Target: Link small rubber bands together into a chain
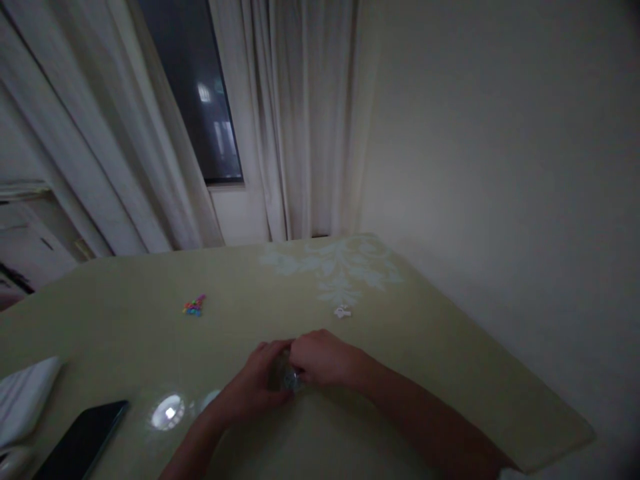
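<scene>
Close together over the table's near middle, my left hand [256, 381] and my right hand [323, 358] meet around a small clear, shiny object [291, 380]. The fingers and thumb of my left hand curve around its left side, holding it. My right hand is closed, knuckles up, at the object's upper right; its fingertips are mostly hidden, and what they pinch cannot be made out. The object looks like a clear plastic container or bag, but dim light and the hands hide its exact kind.
Small multicoloured pieces [194, 307] lie in a pile at the left on the pale green table [135, 287]. Small white pieces [343, 311] sit beyond my right hand. A black phone [83, 440] and a white padded item [27, 397] occupy the near left. A wall [500, 167] borders the right.
</scene>
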Demonstrator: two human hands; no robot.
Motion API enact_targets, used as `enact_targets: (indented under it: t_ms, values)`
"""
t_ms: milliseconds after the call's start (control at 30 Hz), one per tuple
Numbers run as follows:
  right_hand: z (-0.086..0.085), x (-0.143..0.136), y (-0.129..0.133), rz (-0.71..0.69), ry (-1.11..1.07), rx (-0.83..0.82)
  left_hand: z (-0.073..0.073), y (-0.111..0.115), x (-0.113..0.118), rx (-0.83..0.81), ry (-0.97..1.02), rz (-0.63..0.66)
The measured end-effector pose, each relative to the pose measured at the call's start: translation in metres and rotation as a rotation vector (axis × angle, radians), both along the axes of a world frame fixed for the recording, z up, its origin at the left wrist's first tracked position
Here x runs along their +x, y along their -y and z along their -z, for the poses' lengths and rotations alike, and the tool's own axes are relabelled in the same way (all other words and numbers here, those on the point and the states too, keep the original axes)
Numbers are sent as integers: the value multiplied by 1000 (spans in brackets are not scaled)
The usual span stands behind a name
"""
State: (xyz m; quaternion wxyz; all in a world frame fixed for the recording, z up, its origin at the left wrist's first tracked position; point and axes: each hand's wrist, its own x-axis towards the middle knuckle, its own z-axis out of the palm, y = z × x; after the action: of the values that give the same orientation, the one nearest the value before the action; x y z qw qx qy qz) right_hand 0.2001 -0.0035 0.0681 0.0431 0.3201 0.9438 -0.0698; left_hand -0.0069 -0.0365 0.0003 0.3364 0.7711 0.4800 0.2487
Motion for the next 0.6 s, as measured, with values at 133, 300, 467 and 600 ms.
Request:
enact_targets:
  t_ms: [133,300,467,600]
  values:
    - [-4,5,-3,10,13,-38,5,-5,-4,0,22,-48]
    - [-1,10,-8,46,-41,-25,11,-12,-7,29,117,-44]
    - [0,14,-18,29,-70,-84,13,-15,-8,41,143,-67]
    - [1,37,-45,258,-161,13,15,-15,-11,64,128,-84]
